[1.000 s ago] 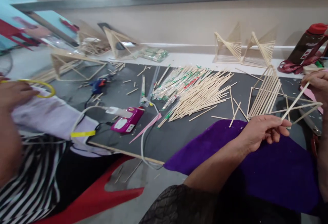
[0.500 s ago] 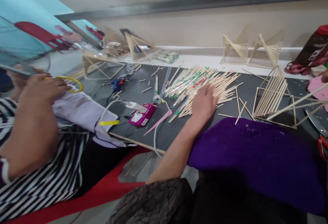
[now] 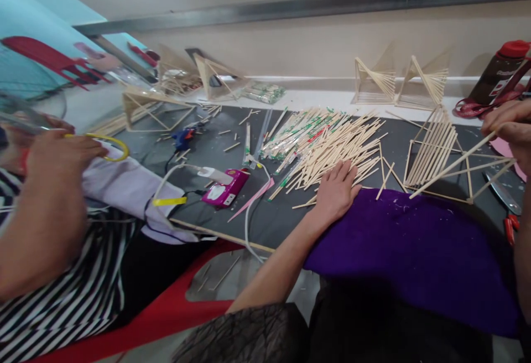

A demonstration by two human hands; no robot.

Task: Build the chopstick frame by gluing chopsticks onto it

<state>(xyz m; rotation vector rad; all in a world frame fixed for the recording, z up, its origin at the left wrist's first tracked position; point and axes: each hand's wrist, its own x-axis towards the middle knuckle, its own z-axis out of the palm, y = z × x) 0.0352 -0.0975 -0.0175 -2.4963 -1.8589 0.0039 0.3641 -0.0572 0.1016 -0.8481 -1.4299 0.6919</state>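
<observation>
My left hand (image 3: 337,192) lies palm down with its fingers stretched out at the near edge of a pile of bamboo chopsticks (image 3: 332,161). At the right edge, my right hand (image 3: 512,125) pinches one long chopstick (image 3: 452,166), which slants down to the left. Beneath that stick stands a frame glued from chopsticks (image 3: 433,153), with a row of parallel sticks across one side. Two sticks rest crossed beside the frame, one reaching over the edge of a purple cloth (image 3: 398,241). Part of my right hand is cut off by the picture's edge.
A person in stripes sits at the left. Between us are a magenta power box (image 3: 226,188) with cables and a blue glue gun (image 3: 183,139). Finished stick frames (image 3: 375,83) stand along the wall. At right are a bottle (image 3: 498,78) and red-handled scissors (image 3: 509,224).
My left hand has slid back from on top of the chopstick pile to its near edge. My right hand has come further into view with the long chopstick, whose tip is lower and further left.
</observation>
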